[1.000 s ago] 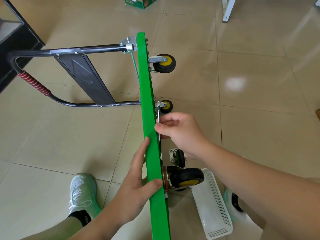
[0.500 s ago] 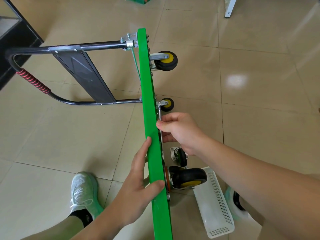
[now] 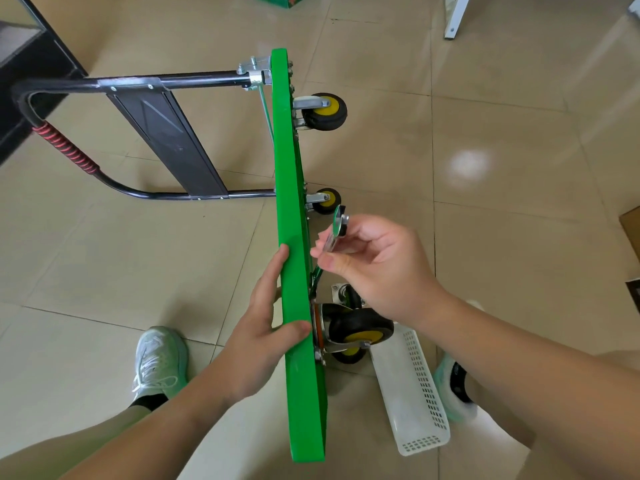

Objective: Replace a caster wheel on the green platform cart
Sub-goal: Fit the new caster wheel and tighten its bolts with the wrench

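The green platform cart (image 3: 292, 188) stands on its long edge, its underside facing right. My left hand (image 3: 266, 327) grips the upper edge of the deck, thumb on the wheel side. My right hand (image 3: 377, 261) holds a small metal wrench (image 3: 335, 230), lifted a little off the underside. Three casters stay on the deck: a far one (image 3: 325, 111), a lower far one (image 3: 327, 199) and a near one (image 3: 360, 329). A loose caster (image 3: 348, 295) lies on the floor behind the near one, partly hidden by my right hand.
The black folding handle (image 3: 162, 129) with its red grip lies out to the left on the tiled floor. A white perforated basket (image 3: 414, 393) sits on the floor at the right of the cart. My shoes are on either side. A green box and a white leg stand far back.
My right hand has drawn the wrench away from the cart's underside and tilted it up and to the right. My left hand keeps its grip on the deck edge.
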{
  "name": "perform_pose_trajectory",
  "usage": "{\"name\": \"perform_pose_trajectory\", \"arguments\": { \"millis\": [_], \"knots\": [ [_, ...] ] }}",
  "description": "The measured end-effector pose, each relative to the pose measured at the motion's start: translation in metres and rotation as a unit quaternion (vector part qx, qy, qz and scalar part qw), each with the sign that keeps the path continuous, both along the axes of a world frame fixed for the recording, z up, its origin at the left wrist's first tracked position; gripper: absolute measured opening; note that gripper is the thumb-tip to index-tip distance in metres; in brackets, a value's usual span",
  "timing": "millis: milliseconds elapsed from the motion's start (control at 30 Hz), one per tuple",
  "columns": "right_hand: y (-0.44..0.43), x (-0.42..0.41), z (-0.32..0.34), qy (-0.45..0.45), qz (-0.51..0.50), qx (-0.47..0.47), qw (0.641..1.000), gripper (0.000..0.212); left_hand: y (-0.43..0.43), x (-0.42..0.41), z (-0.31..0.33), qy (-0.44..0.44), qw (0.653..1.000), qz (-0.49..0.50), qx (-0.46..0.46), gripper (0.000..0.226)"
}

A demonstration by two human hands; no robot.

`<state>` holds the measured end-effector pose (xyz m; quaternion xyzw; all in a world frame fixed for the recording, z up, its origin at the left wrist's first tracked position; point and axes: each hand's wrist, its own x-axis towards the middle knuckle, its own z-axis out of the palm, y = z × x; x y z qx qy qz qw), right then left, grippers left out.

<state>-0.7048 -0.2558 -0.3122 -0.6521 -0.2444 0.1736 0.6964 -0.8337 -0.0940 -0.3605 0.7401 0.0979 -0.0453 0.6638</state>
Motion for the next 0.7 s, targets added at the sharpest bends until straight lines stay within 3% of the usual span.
{"name": "perform_pose_trajectory", "arguments": {
  "millis": [133,300,700],
  "knots": [
    [0.002,-0.013,-0.005,-0.009,0.012,-0.001,1.0,0.026,-0.002,0.001,0.006,0.005,1.0,0.001,0.001,0.091],
    [0.006,-0.007,-0.007,-0.034,-0.001,-0.035,0.999,0.017,-0.004,0.002,0.01,0.012,1.0,-0.003,0.004,0.09],
    [0.017,-0.002,-0.005,-0.014,-0.013,-0.058,0.998,0.018,-0.006,0.003,0.014,0.018,1.0,0.001,0.025,0.094]
  ]
}}
